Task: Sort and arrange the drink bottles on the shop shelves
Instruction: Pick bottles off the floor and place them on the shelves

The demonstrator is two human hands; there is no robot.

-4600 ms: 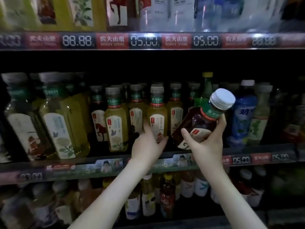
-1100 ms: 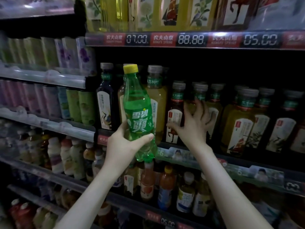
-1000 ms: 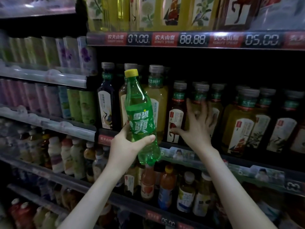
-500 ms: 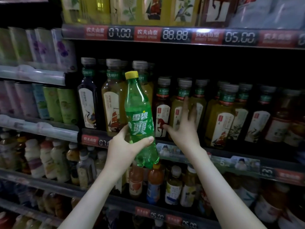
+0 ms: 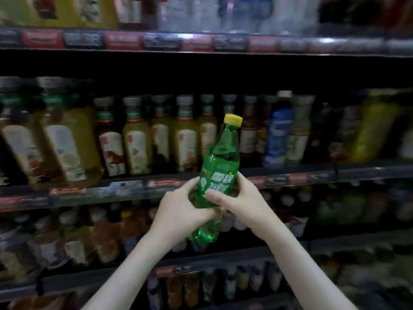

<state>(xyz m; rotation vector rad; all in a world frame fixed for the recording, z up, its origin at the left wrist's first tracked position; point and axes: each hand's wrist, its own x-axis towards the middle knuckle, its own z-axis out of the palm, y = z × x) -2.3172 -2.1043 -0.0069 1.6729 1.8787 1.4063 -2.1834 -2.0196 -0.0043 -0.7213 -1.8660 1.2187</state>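
A green soda bottle (image 5: 220, 162) with a yellow cap is held in front of the middle shelf, tilted a little to the right. My left hand (image 5: 181, 211) grips its lower half from the left. My right hand (image 5: 239, 198) wraps round the label from the right, thumb across the front. Behind it stands a row of yellow tea bottles (image 5: 137, 139) with grey caps on the middle shelf (image 5: 111, 191). The frame is blurred by motion.
A blue and white bottle (image 5: 278, 133) and a pale one (image 5: 298, 130) stand right of the tea row. Larger tea bottles (image 5: 64, 133) fill the shelf's left end. Shelves above (image 5: 201, 42) and below (image 5: 223, 262) hold more drinks behind price strips.
The view has swung to the right along the shelf. My right hand left the tea bottles and took hold of the green soda bottle, which both hands now hold lower and more central.
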